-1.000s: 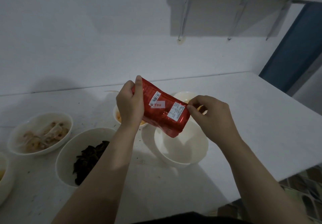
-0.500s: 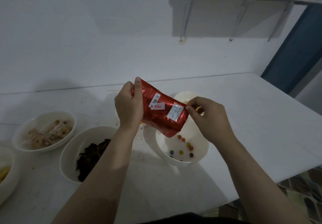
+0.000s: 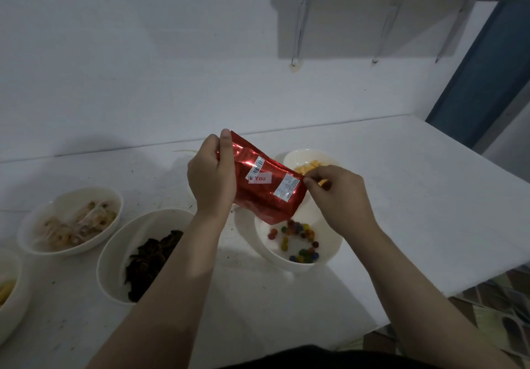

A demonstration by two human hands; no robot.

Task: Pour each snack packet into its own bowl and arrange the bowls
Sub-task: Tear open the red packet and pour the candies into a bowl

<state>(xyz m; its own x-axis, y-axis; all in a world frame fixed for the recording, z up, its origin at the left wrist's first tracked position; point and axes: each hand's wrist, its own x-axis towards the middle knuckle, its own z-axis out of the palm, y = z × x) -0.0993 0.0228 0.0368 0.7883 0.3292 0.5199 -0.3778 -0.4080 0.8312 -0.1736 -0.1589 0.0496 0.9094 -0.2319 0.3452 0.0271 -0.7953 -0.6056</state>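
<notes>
The red packet (image 3: 265,186) hung tilted over the white bowl (image 3: 329,256) — long axis from 11 to 5 o'clock, mouth low — its upper end gripped by the left hand (image 3: 212,179), the right hand (image 3: 337,196) pinching its 3 o'clock edge.

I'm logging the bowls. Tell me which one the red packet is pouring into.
The bowl under the red packet, holding multicoloured round candies. The others hold dark, yellow or pale snacks.
</notes>
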